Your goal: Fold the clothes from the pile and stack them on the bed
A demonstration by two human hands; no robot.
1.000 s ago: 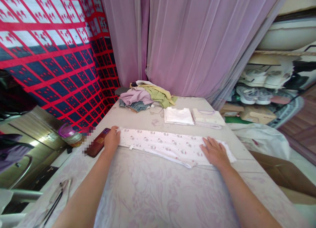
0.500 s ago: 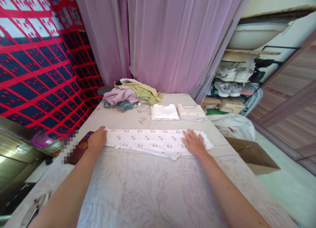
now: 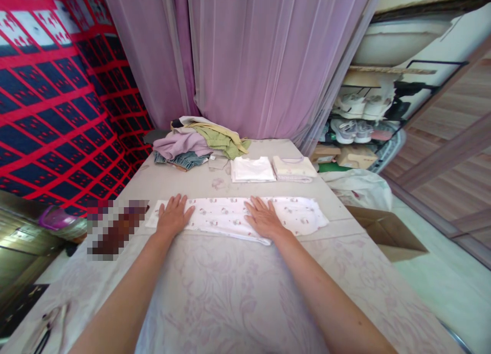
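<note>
White printed pants (image 3: 220,216), folded lengthwise into a long strip, lie crosswise on the table (image 3: 230,287). Flat on their left end rests my left hand (image 3: 173,215), fingers spread. My right hand (image 3: 264,217) presses on the fabric right of the middle, also with fingers apart. Neither hand grips anything. Beyond the pants sit a folded white garment (image 3: 253,170) and, to its right, a folded cream garment (image 3: 294,169) with a lilac neckline.
A heap of clothes (image 3: 199,144) lies at the back left by the purple curtain (image 3: 245,62). A pixelated brown object (image 3: 118,231) is left of the pants. An open cardboard box (image 3: 383,234) and shoe shelves (image 3: 356,113) stand to the right.
My left hand has let go of the pants' left end and moved right to lie flat on them. My right hand has slid left along the fabric.
</note>
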